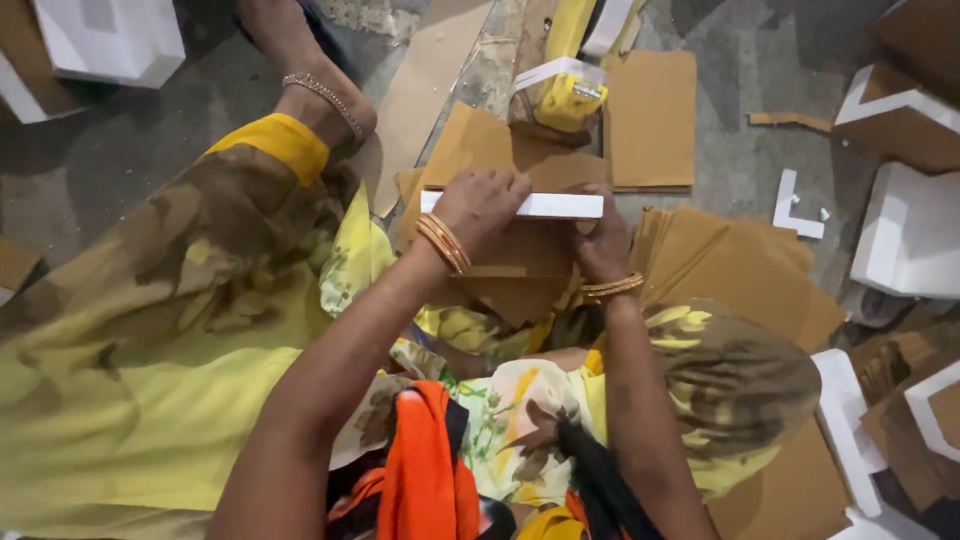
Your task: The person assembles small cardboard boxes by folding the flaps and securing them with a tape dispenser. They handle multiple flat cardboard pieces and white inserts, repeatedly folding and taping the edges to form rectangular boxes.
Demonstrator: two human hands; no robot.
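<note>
- Left hand (pixel 478 205) covers the left part of the white strip (pixel 560 205); fingertips curl over it, out of sight.
- Right hand (pixel 603 245) mostly behind the strip, fingers hidden.
- Yellow tape dispenser (pixel 568 100) blurred, detail unclear.
- White foam blocks (pixel 110 40) cut off at top edge.
- Cardboard sheets (pixel 740 265) partly under the knee.

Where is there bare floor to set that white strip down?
Bare grey floor lies between the loose cardboard sheet and the small white foam piece. Crowded: under both hands holding the white strip, and the cardboard stack.
</note>
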